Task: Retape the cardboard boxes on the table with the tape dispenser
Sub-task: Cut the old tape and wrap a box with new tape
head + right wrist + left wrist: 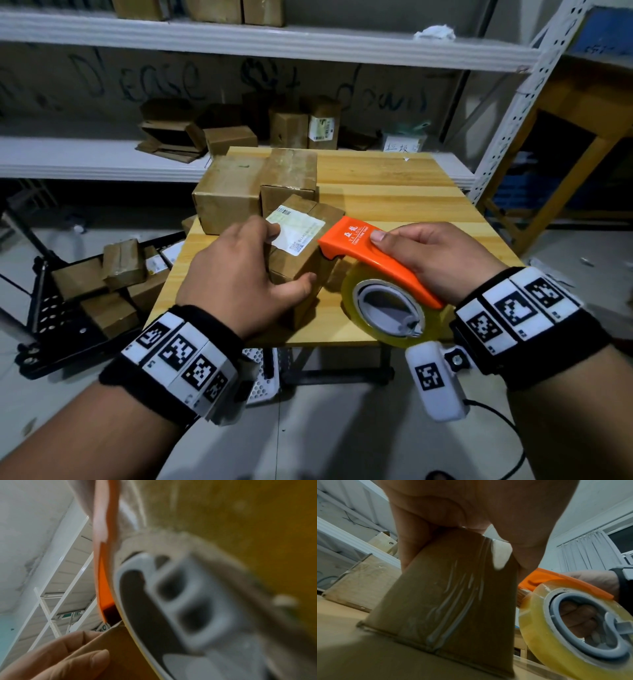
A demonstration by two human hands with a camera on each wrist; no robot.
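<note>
A small cardboard box (301, 263) with a white shipping label (298, 228) stands on the wooden table (394, 192). My left hand (239, 274) grips it from above, fingers over the label and thumb on its near side. The left wrist view shows the box (453, 601) with wrinkled clear tape down its side. My right hand (435, 257) holds the orange tape dispenser (370, 253), thumb on top; its front end touches the box's right top edge. The clear tape roll (387, 308) hangs below the handle. The right wrist view shows the roll (188, 601), blurred, and the left hand's fingers (72, 660) on cardboard.
Two larger cardboard boxes (229, 192) (291, 174) stand behind the held one. More boxes lie on the shelf (233, 137) beyond the table and on a black cart (102, 284) at the left. A white shelf post (527, 96) rises at the right.
</note>
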